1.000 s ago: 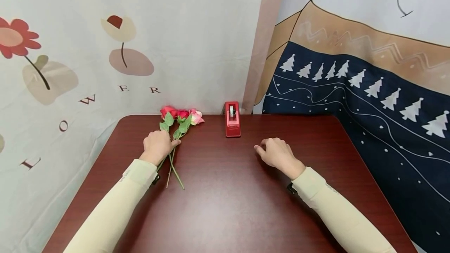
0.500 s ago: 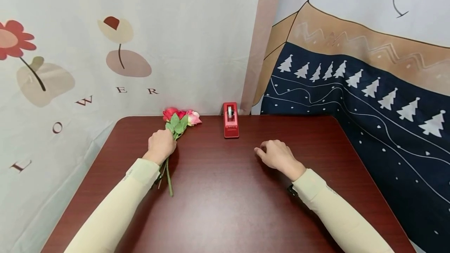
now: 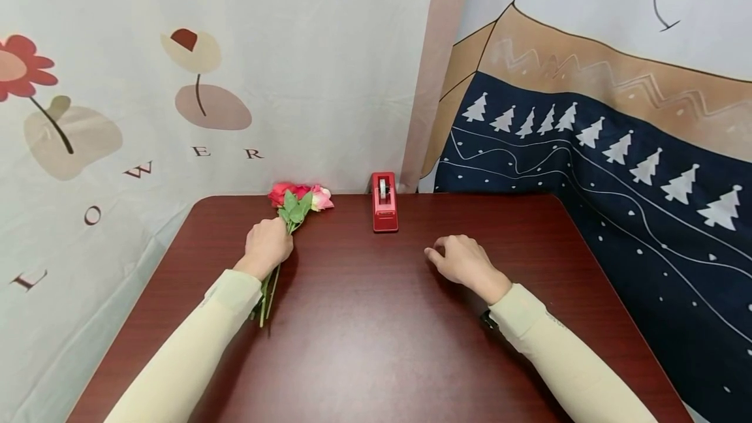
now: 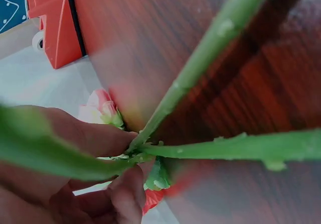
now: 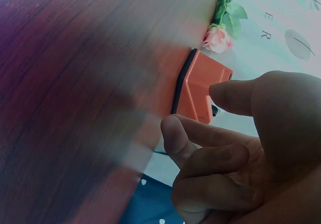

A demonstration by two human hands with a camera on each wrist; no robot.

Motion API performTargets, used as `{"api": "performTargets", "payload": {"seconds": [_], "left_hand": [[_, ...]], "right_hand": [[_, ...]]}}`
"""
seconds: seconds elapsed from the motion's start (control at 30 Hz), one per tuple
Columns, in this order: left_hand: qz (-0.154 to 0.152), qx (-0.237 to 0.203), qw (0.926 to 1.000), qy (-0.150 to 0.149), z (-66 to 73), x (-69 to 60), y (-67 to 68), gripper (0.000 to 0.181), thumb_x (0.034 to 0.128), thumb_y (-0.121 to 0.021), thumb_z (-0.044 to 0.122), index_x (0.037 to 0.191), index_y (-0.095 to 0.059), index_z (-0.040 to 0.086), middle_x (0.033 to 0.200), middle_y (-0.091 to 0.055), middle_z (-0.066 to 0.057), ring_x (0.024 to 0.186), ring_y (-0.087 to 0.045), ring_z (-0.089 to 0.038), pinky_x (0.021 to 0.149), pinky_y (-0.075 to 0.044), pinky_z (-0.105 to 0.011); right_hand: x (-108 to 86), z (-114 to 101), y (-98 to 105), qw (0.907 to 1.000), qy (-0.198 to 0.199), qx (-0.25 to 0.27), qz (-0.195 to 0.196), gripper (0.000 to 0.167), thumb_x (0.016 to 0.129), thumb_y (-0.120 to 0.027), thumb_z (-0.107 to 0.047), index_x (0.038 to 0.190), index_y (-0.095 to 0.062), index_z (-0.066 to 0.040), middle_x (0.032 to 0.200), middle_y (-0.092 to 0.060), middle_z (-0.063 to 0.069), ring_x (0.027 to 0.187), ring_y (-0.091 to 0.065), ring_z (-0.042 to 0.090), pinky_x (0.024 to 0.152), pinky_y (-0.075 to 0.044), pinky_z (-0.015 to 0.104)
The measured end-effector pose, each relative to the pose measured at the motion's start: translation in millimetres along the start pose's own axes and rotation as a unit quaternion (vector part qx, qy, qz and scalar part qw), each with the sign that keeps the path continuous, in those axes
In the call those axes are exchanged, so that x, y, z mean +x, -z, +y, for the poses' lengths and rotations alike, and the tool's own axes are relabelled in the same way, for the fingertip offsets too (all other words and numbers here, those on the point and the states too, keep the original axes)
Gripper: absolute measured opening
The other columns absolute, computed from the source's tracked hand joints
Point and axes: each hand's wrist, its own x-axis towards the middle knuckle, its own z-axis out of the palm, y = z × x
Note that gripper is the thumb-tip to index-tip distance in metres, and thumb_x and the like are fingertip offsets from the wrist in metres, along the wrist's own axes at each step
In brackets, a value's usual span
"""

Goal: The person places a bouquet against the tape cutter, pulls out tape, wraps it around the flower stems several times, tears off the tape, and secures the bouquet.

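My left hand point(image 3: 267, 247) pinches the green stems point(image 4: 200, 66) of the roses between thumb and fingers at the left of the table. Two red rose heads point(image 3: 282, 193) and a pink rose point(image 3: 321, 198) point toward the back edge, with leaves point(image 3: 296, 206) just below them. The stems cross at the fingertips and spread apart below the hand, casting a shadow on the wood. Loosely curled, my right hand point(image 3: 467, 263) holds nothing over the right part of the table. Nearest to it is a red tape dispenser point(image 3: 384, 211), apart from both hands.
A dark reddish-brown wooden table point(image 3: 376, 358) with rounded back corners spans the view. Behind it hangs a pale cloth point(image 3: 329, 83) with printed flowers and letters. On the right is a dark blue cloth point(image 3: 587, 168) with white trees.
My left hand has closed round the stems and gathered them; their crossed lower ends have come together and swung left under the wrist. My right hand has stayed in place.
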Motion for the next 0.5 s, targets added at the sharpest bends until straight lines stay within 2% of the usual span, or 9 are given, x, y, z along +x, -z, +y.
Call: {"api": "performTargets", "payload": {"seconds": [0.2, 0.37, 0.5], "left_hand": [[0.004, -0.024, 0.9996, -0.016, -1.2, -5.7, 3.2, 0.041, 0.0972, -0.067, 0.014, 0.058, -0.054, 0.012, 0.08, -0.073, -0.026, 0.083, -0.074, -0.054, 0.074, -0.061, -0.062], [-0.014, -0.041, 0.9988, -0.023, -0.5, -7.9, 4.6, 0.042, 0.1, -0.068, 0.015, 0.06, -0.055, 0.013, 0.075, -0.071, -0.019, 0.082, -0.072, -0.047, 0.077, -0.059, -0.057], [-0.027, -0.05, 0.9983, -0.017, 0.6, -7.8, 3.3, 0.042, 0.1013, -0.069, 0.017, 0.061, -0.057, 0.013, 0.071, -0.068, -0.014, 0.079, -0.07, -0.04, 0.077, -0.057, -0.053]], "right_hand": [[-0.8, 0.7, -1.0, 1.0, 0.001, 0.002, -0.004, 0.041, 0.107, -0.07, -0.037, 0.131, -0.079, -0.005, 0.126, -0.081, 0.016, 0.109, -0.076, 0.033, 0.098, -0.062, 0.057], [-0.3, 1.6, -2.1, 1.0, 0.002, 0.004, -0.008, 0.042, 0.108, -0.069, -0.038, 0.131, -0.079, -0.005, 0.126, -0.081, 0.016, 0.109, -0.076, 0.033, 0.098, -0.062, 0.056], [0.0, 2.3, -3.1, 0.9999, 0.004, 0.005, -0.009, 0.041, 0.108, -0.069, -0.039, 0.131, -0.079, -0.006, 0.125, -0.081, 0.015, 0.108, -0.076, 0.033, 0.098, -0.062, 0.056]]}}
